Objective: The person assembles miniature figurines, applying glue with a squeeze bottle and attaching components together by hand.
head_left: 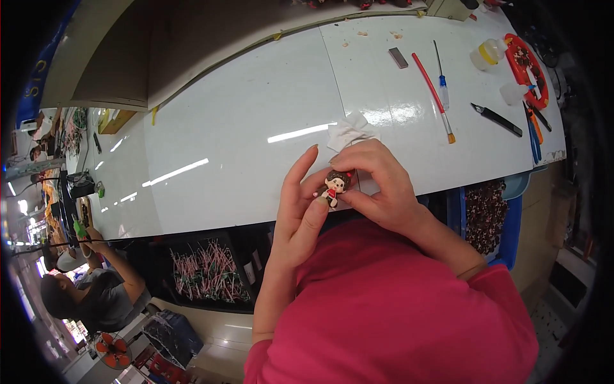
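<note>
Between my two hands, just above the table's near edge, is a small figurine [334,185] with dark brown hair, a pale face and a red spot on its head. My left hand [299,205] grips it from the left, thumb at its base and index finger stretched upward. My right hand [377,182] pinches it from the right, fingers curled over its head and thumb low at its side. Part of the figurine is hidden by the fingers. Right behind my hands a crumpled white tissue [351,130] lies on the white table [243,141].
On the table's right lie a grey block [398,58], a red brush [430,86], a screwdriver [442,83], black tweezers [497,120], pliers [533,131], a bottle [487,55] and a red tray [528,70]. Below stands a bin of wires [208,272]. A co-worker [96,291] works at left.
</note>
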A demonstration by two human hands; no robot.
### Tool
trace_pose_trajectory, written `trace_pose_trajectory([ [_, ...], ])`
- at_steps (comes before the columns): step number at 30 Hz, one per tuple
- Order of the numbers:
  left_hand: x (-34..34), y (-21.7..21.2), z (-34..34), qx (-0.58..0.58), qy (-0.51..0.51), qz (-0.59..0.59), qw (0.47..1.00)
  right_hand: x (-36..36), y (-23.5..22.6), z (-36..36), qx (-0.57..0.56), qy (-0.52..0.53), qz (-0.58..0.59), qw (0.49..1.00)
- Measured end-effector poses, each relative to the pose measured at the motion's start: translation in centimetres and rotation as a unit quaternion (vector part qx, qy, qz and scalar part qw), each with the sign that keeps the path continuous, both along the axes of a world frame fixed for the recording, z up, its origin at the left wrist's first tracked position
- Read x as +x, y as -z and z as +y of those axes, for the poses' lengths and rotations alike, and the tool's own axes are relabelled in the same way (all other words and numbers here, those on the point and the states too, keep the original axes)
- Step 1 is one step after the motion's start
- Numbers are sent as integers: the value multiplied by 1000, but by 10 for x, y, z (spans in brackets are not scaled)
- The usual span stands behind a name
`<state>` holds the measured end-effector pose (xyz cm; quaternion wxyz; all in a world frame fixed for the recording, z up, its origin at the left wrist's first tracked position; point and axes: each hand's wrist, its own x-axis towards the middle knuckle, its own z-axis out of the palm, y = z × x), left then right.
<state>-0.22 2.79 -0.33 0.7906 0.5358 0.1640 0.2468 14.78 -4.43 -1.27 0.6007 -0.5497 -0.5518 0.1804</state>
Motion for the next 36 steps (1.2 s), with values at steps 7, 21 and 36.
trace_pose_trajectory([
  [7, -8, 6, 0, 27, -13, -5, 1000, 1, 1, 2, 23, -23, -45, 998],
  [21, -21, 24, -13, 60, -25, -52, 997, -16, 12, -9, 30, -3, -35, 999],
  [36, -21, 10, -3, -85, 11, -61, 994, -26, 23, -19, -76, 12, 16, 997],
])
